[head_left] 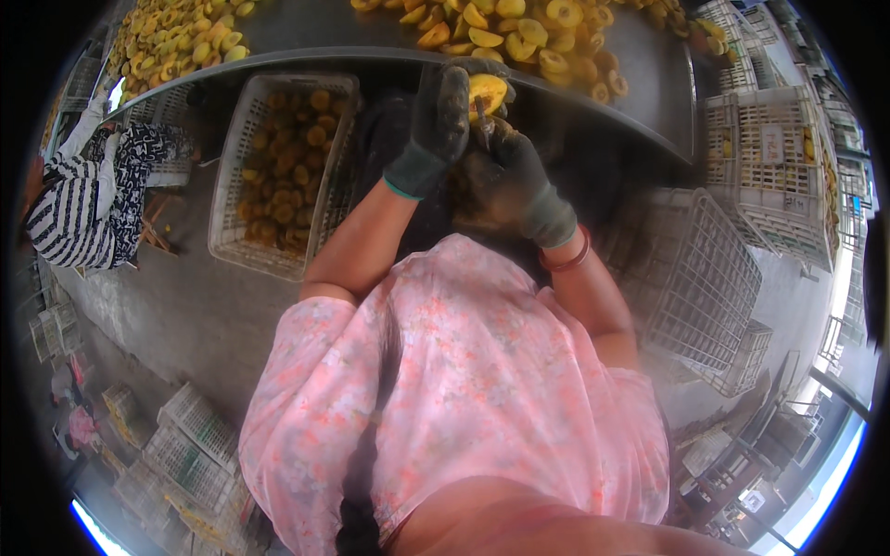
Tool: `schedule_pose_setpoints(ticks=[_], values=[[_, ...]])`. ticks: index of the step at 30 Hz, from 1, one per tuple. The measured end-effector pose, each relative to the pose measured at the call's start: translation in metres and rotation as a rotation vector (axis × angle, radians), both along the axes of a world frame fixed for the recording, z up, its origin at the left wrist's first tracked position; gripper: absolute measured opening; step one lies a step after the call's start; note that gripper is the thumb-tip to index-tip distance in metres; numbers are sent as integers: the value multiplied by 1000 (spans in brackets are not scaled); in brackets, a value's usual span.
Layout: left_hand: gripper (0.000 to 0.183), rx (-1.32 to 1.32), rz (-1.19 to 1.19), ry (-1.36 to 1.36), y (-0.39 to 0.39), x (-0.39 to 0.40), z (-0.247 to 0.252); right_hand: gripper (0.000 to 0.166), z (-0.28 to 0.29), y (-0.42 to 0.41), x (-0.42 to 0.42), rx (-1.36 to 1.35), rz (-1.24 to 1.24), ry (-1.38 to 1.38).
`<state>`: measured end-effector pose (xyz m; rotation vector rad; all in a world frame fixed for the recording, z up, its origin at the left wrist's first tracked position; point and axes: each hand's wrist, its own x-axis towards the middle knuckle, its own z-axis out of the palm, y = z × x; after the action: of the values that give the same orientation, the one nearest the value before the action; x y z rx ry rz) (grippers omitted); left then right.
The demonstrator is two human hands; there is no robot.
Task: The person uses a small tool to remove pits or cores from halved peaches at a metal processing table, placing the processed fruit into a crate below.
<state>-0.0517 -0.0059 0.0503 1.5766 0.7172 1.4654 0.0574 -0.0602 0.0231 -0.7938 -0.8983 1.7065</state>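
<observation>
My left hand (445,115), in a dark, soiled work glove, grips a yellow halved fruit (491,89), possibly a peach or an apricot. The cut face is turned towards me, with a brown hollow in its middle. In my right hand (518,167), gloved alike, is a small metal tool (481,118), its tip against the fruit's cut face. Too little of it shows to name the tool exactly. Both hands are at the near edge of a metal table (306,29). A heap of yellow fruit halves (521,31) lies just beyond them.
A white plastic crate (224,201) of fruit pieces stands left of my arms. Further left is a person in a striped top (76,208), near another fruit heap (184,42). Crates (772,174) are stacked at the right, with a mesh-sided crate (709,285) by my right elbow.
</observation>
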Motion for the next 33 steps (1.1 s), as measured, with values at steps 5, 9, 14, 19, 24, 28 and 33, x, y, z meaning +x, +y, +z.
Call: schedule_pose_setpoints(ticks=[5, 9, 14, 19, 24, 28, 33], values=[[35, -4, -53, 6, 9, -3, -4, 12, -3, 1, 8, 355, 46, -379], [33, -30, -82, -32, 16, -3, -12, 11, -5, 5, 11, -384, 148, 380], [38, 594, 526, 545, 40, -5, -56, 14, -1, 3, 6, -456, 226, 538], [48, -192, -160, -59, 22, -3, -12, 19, 2, 3, 12, -474, 310, 569], [37, -191, -43, 151, 0, -9, 19, 28, -4, 3, 20, -313, 336, 181], [15, -207, -212, 208, 11, -17, -6, 54, 18, -7, 26, -121, 323, -23], [16, 304, -309, 204, 24, -11, -20, 34, 9, -6, 42, -146, 455, 38]])
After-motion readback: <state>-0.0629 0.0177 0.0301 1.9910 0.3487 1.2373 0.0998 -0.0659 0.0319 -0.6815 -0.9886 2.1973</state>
